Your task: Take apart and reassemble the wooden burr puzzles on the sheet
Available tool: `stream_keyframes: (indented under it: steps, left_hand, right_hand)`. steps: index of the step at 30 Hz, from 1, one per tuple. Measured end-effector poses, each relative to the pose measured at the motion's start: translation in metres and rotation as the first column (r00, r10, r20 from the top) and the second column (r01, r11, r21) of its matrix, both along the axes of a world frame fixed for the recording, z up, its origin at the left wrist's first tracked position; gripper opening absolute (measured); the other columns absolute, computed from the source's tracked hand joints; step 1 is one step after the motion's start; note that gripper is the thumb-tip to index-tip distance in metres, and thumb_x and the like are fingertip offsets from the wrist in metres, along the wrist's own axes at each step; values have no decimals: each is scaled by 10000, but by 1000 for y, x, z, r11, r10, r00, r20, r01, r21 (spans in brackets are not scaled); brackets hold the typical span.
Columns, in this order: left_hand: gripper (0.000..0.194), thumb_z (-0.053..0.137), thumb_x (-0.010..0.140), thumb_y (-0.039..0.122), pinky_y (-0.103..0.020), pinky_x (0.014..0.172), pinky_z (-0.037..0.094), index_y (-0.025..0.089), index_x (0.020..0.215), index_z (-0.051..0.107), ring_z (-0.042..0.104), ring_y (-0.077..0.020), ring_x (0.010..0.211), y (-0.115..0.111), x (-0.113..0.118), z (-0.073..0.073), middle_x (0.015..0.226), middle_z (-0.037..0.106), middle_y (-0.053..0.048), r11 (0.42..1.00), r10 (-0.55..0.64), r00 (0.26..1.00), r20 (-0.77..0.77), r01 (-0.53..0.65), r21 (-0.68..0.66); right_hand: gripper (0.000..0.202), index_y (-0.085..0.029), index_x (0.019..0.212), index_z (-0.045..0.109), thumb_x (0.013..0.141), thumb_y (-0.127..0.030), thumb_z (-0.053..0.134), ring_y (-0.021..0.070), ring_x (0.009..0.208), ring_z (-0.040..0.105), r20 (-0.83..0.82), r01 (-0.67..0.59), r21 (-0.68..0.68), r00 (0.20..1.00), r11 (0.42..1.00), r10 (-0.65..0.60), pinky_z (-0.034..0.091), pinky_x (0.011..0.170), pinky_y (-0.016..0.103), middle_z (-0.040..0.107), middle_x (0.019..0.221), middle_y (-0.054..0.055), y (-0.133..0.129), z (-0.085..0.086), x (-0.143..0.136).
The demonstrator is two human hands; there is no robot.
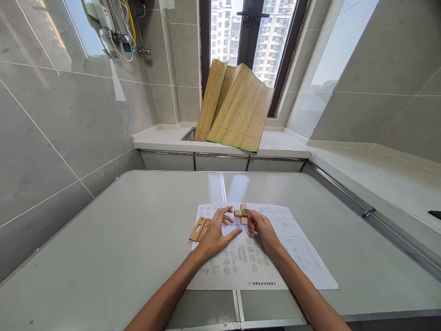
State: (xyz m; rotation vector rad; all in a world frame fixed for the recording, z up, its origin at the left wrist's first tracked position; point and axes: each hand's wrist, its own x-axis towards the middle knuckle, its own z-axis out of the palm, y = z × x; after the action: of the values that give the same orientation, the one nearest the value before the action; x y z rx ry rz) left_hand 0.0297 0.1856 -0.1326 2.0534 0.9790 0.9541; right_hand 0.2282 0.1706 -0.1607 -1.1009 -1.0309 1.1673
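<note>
My right hand (262, 228) pinches one side of a small wooden block puzzle (243, 213), whose pieces cross one another. A dark mark shows on the piece nearest my fingertips. To the left of it, my left hand (216, 234) is open, thumb and fingers spread, apart from the puzzle. Beside that hand lie flat wooden pieces (197, 229) with slots cut through them, partly covered by it. Under both hands a large white instruction sheet (303, 257) is spread out, printed with small line diagrams.
The sheet lies on a pale table (120, 253) with a metal seam down the middle. Beyond the table's far edge, a folded bamboo mat (241, 105) leans on a white ledge (158, 136) below the window. Grey tiled walls (86, 105) stand at both sides.
</note>
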Motion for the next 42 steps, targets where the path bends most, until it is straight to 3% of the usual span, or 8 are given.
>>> stream_keyframes:
  steps: [5,8,12,18,27,31,35,42]
  left_hand:
    - [389,594,969,413,-330,753,561,292,1330,513,623,-238,1101,4,-2,-1,1301,579,-74,995,72,997,-30,-70,66]
    - [326,560,988,413,-295,662,539,284,1286,537,612,-239,1104,8,-5,-3,1294,567,-74,993,107,994,-28,-105,62]
    - [278,540,1002,414,-308,697,546,282,1245,563,622,-227,1078,12,-7,-6,1289,564,-66,991,123,992,-36,-121,56]
    - [221,522,1014,409,-306,685,539,284,1179,598,627,-216,1040,8,-6,-2,1278,580,-50,991,116,992,-39,-113,68]
    - [220,509,1007,410,-324,691,553,266,1125,626,633,-228,1006,12,-10,3,1217,619,-58,987,145,988,-44,-142,76]
    - [214,530,986,406,-345,717,564,252,1084,641,635,-245,1028,15,-13,3,1171,647,-64,984,169,984,-63,-164,72]
    - [248,526,979,429,-394,835,556,242,1023,682,629,-273,1085,27,-25,6,1111,694,-69,977,203,976,-82,-195,89]
    - [414,464,978,552,-358,862,525,232,993,727,657,-244,974,46,-54,14,1060,745,-46,986,112,989,-99,-123,-114]
  right_hand:
    - [445,-209,694,560,849,-598,709,97,487,454,-132,223,-46,965,974,-227,415,444,226,505,615,-44,4,-2,14]
    - [381,-197,763,629,789,-540,794,93,498,509,-261,225,-147,931,963,-257,472,430,218,586,680,-24,7,-5,22]
    - [306,-183,811,665,775,-436,832,88,508,543,-410,229,-219,861,949,-302,538,448,199,607,678,-21,12,-10,34]
    - [325,-184,784,631,781,-438,834,88,487,573,-386,383,-235,807,893,-447,558,447,188,611,634,-33,17,-20,54]
    - [428,-199,761,575,742,-537,836,95,477,597,-322,503,-256,761,826,-563,579,478,202,596,587,-52,20,-30,65]
    - [432,-220,750,541,748,-556,812,91,449,554,-312,513,-229,766,827,-562,522,423,205,560,577,-68,17,-24,56]
    - [413,-229,748,538,786,-565,774,102,447,520,-214,475,-129,844,870,-492,476,406,229,558,590,-59,13,-13,38]
    - [440,-231,765,564,860,-647,672,127,471,481,111,186,29,976,982,-188,419,445,254,559,587,-38,0,0,0]
